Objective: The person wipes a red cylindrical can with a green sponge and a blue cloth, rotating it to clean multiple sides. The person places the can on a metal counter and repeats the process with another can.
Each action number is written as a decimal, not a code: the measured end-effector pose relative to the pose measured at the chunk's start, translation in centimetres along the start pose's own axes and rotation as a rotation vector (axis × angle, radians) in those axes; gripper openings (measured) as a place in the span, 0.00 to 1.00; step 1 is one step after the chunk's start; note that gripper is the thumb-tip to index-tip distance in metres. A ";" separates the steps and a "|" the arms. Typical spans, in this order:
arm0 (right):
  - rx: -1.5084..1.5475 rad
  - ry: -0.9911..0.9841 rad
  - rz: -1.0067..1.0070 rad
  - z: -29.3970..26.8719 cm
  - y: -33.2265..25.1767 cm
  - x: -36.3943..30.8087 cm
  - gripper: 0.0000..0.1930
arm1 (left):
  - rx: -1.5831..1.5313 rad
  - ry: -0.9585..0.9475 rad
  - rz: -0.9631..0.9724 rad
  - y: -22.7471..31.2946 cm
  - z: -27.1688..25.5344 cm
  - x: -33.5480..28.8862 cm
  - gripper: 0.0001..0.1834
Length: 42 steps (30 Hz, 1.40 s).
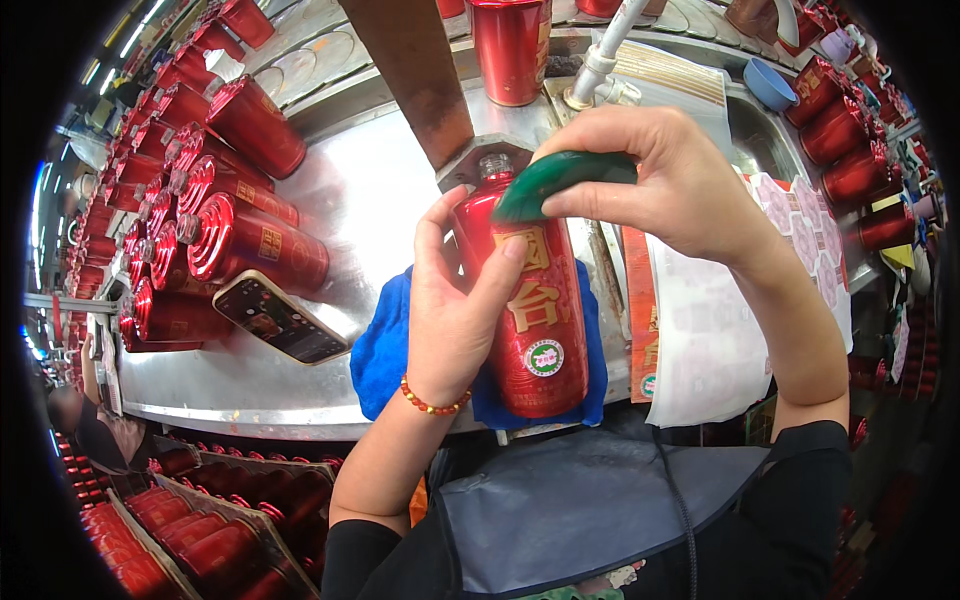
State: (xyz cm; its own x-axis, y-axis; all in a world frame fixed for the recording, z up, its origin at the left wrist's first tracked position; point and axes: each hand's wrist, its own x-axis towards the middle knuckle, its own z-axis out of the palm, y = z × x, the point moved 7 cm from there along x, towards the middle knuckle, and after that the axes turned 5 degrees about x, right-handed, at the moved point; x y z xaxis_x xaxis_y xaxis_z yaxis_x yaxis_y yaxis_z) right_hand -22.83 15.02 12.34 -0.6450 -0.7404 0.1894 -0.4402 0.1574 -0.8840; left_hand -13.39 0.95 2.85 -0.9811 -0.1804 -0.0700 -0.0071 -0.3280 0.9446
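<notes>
One red bottle point(548, 350), on blue cloth point(383, 345) at the counter's point(365, 190) near edge, clasped by my left hand point(447, 325); one curved green piece point(575, 178), pinched in my right hand point(665, 185), best pressed evenly.

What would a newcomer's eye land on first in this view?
First, the shiny red bottle in the middle, over a blue cloth, with the left hand on it. Next, the green tool in the right hand, over the bottle's neck end. Then the piled red bottles at left, a phone beside them.
</notes>
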 end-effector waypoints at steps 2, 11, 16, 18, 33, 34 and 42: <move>-0.039 -0.002 -0.088 0.0 -0.2 -0.1 0.10 | 0.004 -0.005 0.003 0.0 0.0 0.1 0.35; 0.079 0.156 0.104 -3.1 1.5 0.0 0.12 | 0.039 -0.023 0.000 1.9 -1.7 0.9 0.25; 0.347 0.256 0.196 -3.8 4.8 -1.0 0.17 | 0.144 0.011 0.125 2.6 -1.2 2.2 0.13; 0.382 0.197 0.260 -3.5 5.9 -1.3 0.18 | 0.229 -0.001 0.134 2.2 -0.6 2.6 0.11; 0.372 0.126 0.284 -1.3 5.4 -2.0 0.17 | 0.164 -0.048 0.124 2.0 0.3 2.1 0.15; 0.369 0.132 0.285 -1.4 5.4 -1.9 0.17 | 0.161 -0.052 0.126 2.0 0.3 2.1 0.15; 0.277 0.099 0.224 -0.5 3.0 -1.6 0.21 | 0.068 -0.076 0.059 1.5 -0.2 2.0 0.20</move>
State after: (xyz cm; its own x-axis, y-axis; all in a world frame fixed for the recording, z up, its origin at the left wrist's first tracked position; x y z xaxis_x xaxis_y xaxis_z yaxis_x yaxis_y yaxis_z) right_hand -23.43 17.03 9.59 -0.7694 -0.6388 0.0059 -0.1041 0.1162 -0.9878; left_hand -15.35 -0.10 4.08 -0.9920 -0.1258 0.0080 0.0402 -0.2552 0.9660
